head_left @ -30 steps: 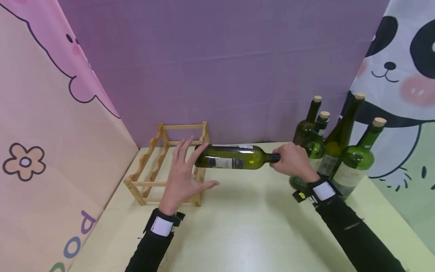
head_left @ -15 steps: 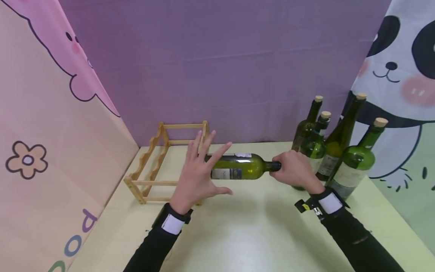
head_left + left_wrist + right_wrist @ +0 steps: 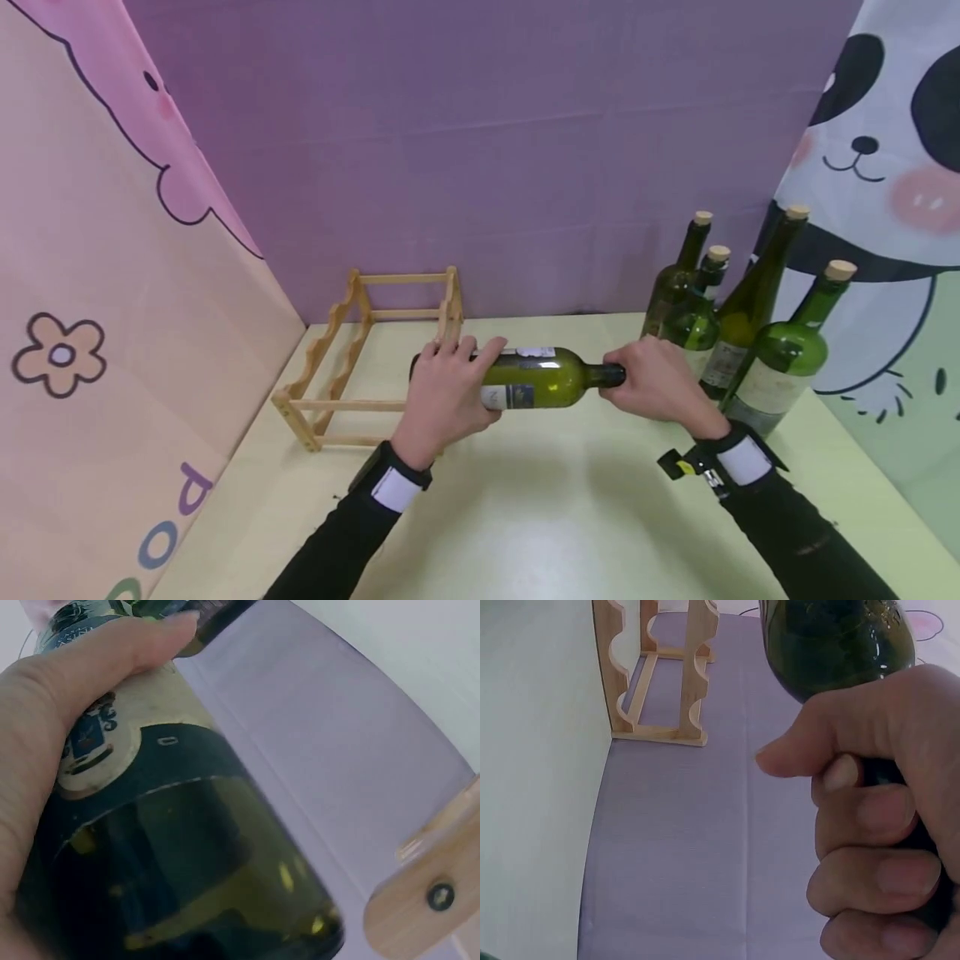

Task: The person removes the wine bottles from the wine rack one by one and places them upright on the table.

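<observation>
A green wine bottle [image 3: 558, 379] lies level in the air above the table, its neck toward the right. My left hand [image 3: 446, 392] grips its body near the base; in the left wrist view the thumb [image 3: 142, 641] wraps over the label. My right hand [image 3: 660, 379] holds the neck, with its fingers [image 3: 870, 877] curled round it in the right wrist view. Just left of and behind the bottle's base stands a wooden wine rack [image 3: 330, 404] with scalloped side rails. Part of the bottle's body and label is hidden under my left hand.
Several corked green bottles [image 3: 783, 367] stand upright at the right, close behind my right hand. The pale table [image 3: 540, 517] meets a purple backdrop [image 3: 510, 167] at the back. Printed cloth panels rise on the left and right sides.
My left hand has moved right from beside the bottle's base, and its spread fingers have closed round the body. The bottle has come slightly lower and nearer, with my right hand still holding the neck.
</observation>
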Demonstrator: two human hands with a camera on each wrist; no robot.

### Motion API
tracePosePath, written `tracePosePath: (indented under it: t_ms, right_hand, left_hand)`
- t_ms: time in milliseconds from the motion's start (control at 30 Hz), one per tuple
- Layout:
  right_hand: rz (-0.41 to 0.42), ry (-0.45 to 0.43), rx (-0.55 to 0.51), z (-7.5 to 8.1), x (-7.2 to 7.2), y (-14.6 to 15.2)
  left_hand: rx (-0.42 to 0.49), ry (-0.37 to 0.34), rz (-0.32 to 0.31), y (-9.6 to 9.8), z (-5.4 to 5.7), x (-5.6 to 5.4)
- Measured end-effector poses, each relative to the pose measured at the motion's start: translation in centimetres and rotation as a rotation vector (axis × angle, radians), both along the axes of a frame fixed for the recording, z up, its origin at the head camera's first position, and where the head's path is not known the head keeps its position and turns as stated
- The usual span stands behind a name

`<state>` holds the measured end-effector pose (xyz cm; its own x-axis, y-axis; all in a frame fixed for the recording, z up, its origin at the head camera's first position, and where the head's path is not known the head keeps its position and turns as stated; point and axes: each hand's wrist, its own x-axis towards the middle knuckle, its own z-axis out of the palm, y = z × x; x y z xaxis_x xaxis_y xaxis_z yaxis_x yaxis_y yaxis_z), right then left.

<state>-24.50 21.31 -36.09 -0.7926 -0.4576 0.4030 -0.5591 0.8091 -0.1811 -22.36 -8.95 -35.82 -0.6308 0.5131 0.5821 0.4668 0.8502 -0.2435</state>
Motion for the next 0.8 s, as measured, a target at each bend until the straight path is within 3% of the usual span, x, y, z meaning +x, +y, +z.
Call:
tracePosePath:
  t_ms: [233, 433, 567, 800]
  right_hand:
    - [0.053, -0.028, 0.017, 0.6, 0.3, 0.1]
    - [0.106, -0.136, 0.015, 1.1, 0.2, 0.3]
    - [0.173, -0.181, -0.082, 1.6, 0.4, 1.1]
    - [0.234, -0.072, -0.305, 2.6, 0.7, 2.3]
  left_hand:
    - [-0.002, 0.025, -0.002, -0.1, -0.3, 0.3]
    - [0.0, 0.032, 0.019, -0.4, -0.5, 0.4]
    - [0.023, 0.006, 0.006, -0.4, -0.5, 0.6]
    - [0.145, -0.078, -0.011, -0.1, -0.7, 1.2]
